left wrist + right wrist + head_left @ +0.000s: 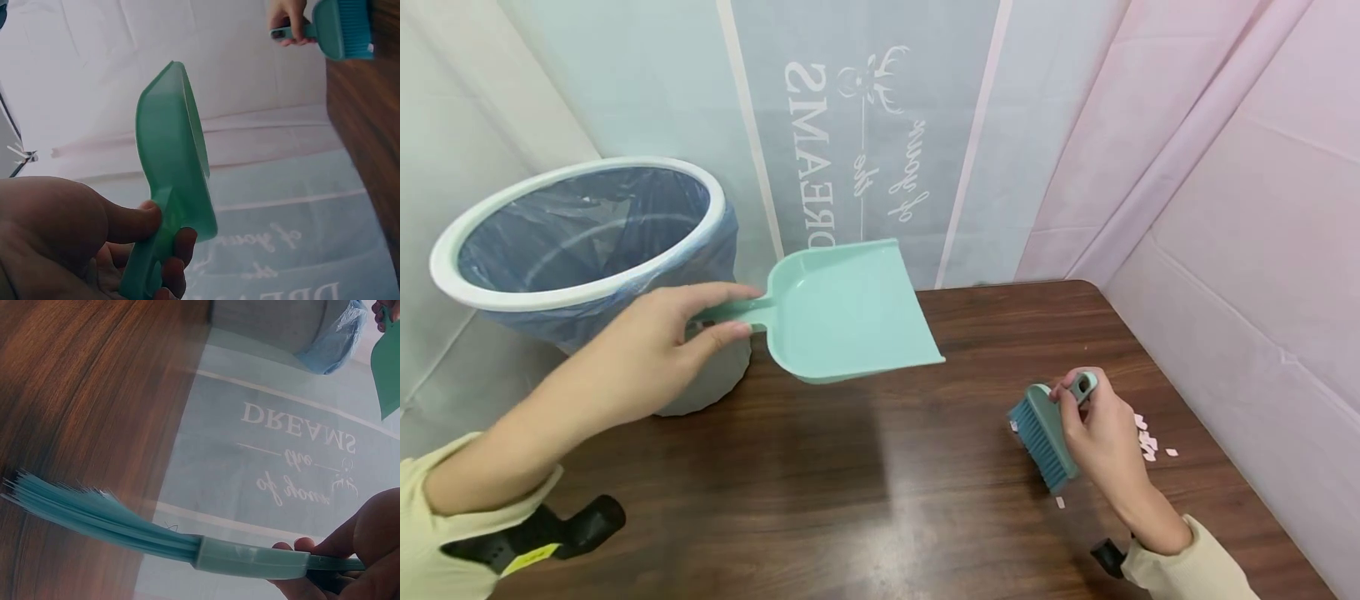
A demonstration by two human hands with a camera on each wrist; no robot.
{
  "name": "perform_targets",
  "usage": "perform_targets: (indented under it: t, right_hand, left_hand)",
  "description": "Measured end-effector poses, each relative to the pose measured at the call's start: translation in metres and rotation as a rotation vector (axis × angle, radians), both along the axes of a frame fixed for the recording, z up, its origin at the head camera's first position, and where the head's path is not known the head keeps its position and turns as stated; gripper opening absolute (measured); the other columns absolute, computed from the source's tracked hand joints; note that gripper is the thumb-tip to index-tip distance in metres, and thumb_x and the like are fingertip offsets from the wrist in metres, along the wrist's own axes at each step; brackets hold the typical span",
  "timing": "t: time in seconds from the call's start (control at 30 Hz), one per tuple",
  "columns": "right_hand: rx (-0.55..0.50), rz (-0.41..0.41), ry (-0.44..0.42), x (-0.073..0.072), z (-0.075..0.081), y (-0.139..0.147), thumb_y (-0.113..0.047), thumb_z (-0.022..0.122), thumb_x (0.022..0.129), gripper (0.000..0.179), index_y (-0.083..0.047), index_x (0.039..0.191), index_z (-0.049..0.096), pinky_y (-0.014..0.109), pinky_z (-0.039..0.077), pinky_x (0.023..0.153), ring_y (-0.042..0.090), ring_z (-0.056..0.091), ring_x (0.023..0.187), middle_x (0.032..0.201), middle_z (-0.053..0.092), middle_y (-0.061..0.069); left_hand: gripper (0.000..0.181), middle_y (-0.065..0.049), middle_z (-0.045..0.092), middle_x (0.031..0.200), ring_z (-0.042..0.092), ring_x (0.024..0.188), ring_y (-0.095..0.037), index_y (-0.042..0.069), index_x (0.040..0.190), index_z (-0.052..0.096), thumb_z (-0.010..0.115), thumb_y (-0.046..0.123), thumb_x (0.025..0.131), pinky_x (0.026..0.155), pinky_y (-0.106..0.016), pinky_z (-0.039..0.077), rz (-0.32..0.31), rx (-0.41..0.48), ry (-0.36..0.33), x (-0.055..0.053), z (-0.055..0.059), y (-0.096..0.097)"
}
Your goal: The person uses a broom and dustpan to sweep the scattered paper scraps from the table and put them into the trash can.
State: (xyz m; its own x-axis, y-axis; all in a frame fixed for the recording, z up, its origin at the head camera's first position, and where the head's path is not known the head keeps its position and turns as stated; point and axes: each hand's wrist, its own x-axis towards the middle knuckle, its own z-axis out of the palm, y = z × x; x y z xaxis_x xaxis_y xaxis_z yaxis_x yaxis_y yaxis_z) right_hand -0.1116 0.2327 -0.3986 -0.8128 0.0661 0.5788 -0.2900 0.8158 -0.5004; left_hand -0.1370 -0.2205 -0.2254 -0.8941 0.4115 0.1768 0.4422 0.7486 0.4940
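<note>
My left hand [662,342] grips the short handle of a mint-green dustpan [850,308], held above the table beside the bin. No scraps show on its pan. In the left wrist view the thumb and fingers wrap the dustpan's handle [150,256]. On the right, my right hand [1101,425] holds a green hand brush [1048,425] by its handle. Its teal bristles [94,512] reach down to the wooden table and look bent at the tips. Small pale scraps [1146,442] lie just right of the right hand, and single bits sit by the bristles.
A round bin with a white rim [718,200] and a blue liner [625,217] stands at the left, by the table's far edge. Printed cloth [865,125] hangs behind the brown table [760,500]. A pale cloth wall [1262,333] borders the right side.
</note>
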Motion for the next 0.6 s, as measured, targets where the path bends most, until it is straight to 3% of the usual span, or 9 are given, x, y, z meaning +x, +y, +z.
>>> perform_targets:
  t: [0.13,0.27,0.4,0.6]
  right_hand:
    - [-0.005,0.000,-0.004,0.000,0.000,0.000,0.011,0.063,0.092,0.015,0.001,0.101,0.057,0.011,0.038,0.053,-0.003,0.056,0.071,0.085,0.071,0.009]
    - [-0.009,-0.004,-0.010,0.000,-0.001,0.000,0.011,0.063,0.092,0.016,0.000,0.101,0.057,0.011,0.038,0.053,-0.003,0.056,0.071,0.085,0.071,0.009]
    - [-0.014,-0.005,-0.009,0.000,-0.001,-0.001,0.011,0.064,0.092,0.016,0.000,0.101,0.057,0.011,0.038,0.054,-0.004,0.056,0.072,0.085,0.071,0.009]
    - [-0.009,-0.010,-0.008,0.001,-0.001,-0.001,0.011,0.063,0.093,0.016,0.000,0.102,0.057,0.011,0.038,0.054,-0.003,0.056,0.072,0.086,0.071,0.009]
  left_hand:
    - [0.039,-0.002,0.070,0.107,0.044,0.064,-0.015,0.009,0.138,0.063,0.067,0.019,0.101,0.065,-0.031,0.042,-0.021,0.013,-0.048,-0.001,-0.009,0.009]
    - [0.036,-0.001,0.068,0.100,0.048,0.072,-0.017,0.008,0.135,0.065,0.067,0.018,0.100,0.067,-0.033,0.043,-0.031,0.046,-0.068,-0.001,-0.020,0.017]
    - [0.035,-0.001,0.063,0.091,0.046,0.068,-0.017,0.008,0.133,0.065,0.068,0.017,0.100,0.060,-0.031,0.041,-0.041,0.086,-0.096,-0.001,-0.032,0.023]
    - [0.031,-0.004,0.071,0.112,0.060,0.091,-0.019,0.005,0.129,0.067,0.067,0.013,0.099,0.074,-0.037,0.050,-0.088,0.131,-0.109,0.001,-0.057,0.032]
